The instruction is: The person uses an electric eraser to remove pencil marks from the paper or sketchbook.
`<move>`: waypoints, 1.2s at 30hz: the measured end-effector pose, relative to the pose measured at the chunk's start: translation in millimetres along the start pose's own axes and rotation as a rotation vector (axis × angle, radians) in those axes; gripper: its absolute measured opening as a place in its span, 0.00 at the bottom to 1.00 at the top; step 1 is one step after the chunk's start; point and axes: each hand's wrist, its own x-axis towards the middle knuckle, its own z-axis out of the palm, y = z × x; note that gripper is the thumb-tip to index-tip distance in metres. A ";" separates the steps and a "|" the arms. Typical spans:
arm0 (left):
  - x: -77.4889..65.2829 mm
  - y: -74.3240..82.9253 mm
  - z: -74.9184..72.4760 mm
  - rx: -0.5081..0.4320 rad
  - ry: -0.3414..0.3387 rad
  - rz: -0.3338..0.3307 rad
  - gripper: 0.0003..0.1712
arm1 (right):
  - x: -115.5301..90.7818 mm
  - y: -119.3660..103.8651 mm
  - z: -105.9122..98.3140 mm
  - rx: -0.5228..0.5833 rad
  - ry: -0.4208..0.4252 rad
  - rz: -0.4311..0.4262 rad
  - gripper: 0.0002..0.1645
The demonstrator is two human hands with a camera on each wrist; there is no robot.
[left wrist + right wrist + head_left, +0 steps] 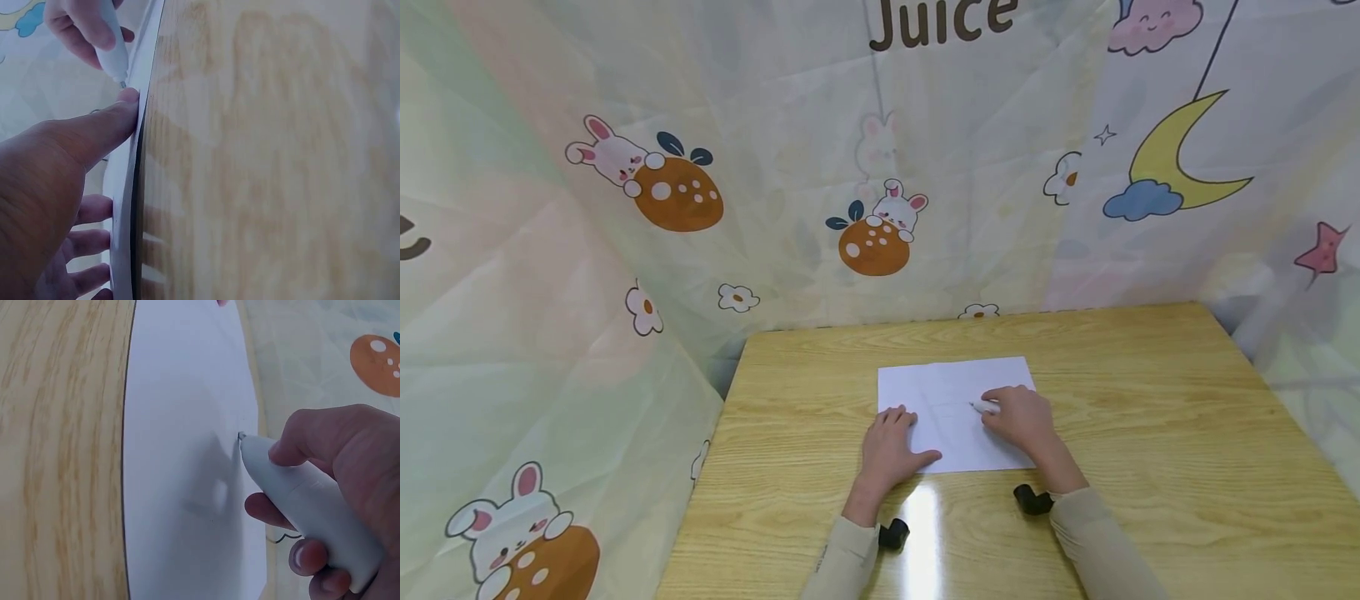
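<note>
A white sheet of paper (951, 437) lies on the wooden table, with faint lines across its upper middle. My left hand (889, 452) rests on the sheet's left part, fingers spread and thumb stretched out near the front edge. In my right hand (1024, 418), over the sheet's right part, is a thick white pen (306, 500) with a small metal tip. The thumb and fingers grip its body, and the pen leans with its tip right at the paper. In the left wrist view, the tip of the pen (112, 56) appears just beyond the left thumb (106, 128).
The wooden table (1150, 417) reaches well past the sheet on both sides. Behind it hangs a curtain (790, 250) printed with rabbits, flowers and a moon. A black wrist mount (893, 534) sits by the left sleeve, and another black mount (1032, 500) by the right.
</note>
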 end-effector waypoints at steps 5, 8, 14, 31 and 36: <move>-0.4 0.4 0.2 -0.001 0.002 -0.002 0.46 | -1.2 0.0 -0.4 -0.006 0.009 0.002 0.20; -0.6 0.7 -0.9 0.000 -0.002 -0.007 0.46 | -1.5 -0.5 -1.6 -0.003 0.006 0.013 0.20; -0.9 1.7 -2.3 0.008 -0.014 -0.011 0.46 | -0.3 -1.6 -1.3 0.001 -0.007 -0.009 0.20; -1.1 4.7 -5.9 0.021 -0.022 -0.018 0.46 | 3.4 -1.7 -3.9 0.004 -0.015 -0.043 0.18; -0.6 4.4 -6.6 0.021 -0.030 -0.021 0.46 | 4.0 -3.5 -4.0 0.002 -0.029 -0.028 0.19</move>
